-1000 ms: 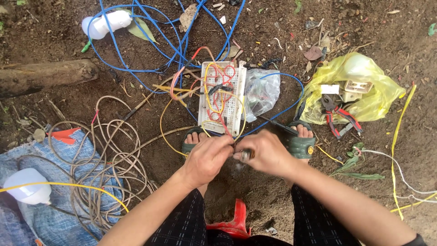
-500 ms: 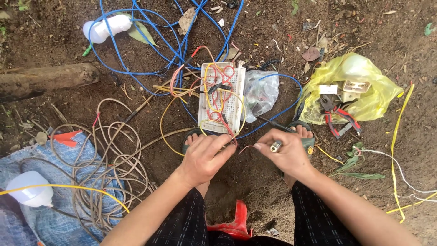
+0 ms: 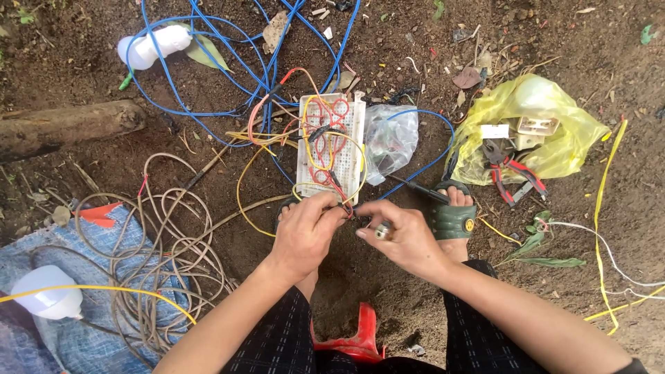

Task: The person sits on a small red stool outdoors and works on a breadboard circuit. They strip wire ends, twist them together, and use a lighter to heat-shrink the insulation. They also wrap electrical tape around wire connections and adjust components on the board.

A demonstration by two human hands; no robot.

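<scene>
Both hands have closed in — left hand (image 3: 305,232) and right hand (image 3: 398,235) grip wires at the breadboard (image 3: 331,149) edge.

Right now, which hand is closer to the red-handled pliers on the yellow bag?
Right. The right hand lies left of and below the pliers; the left hand is farther left, by the white breadboard.
</scene>
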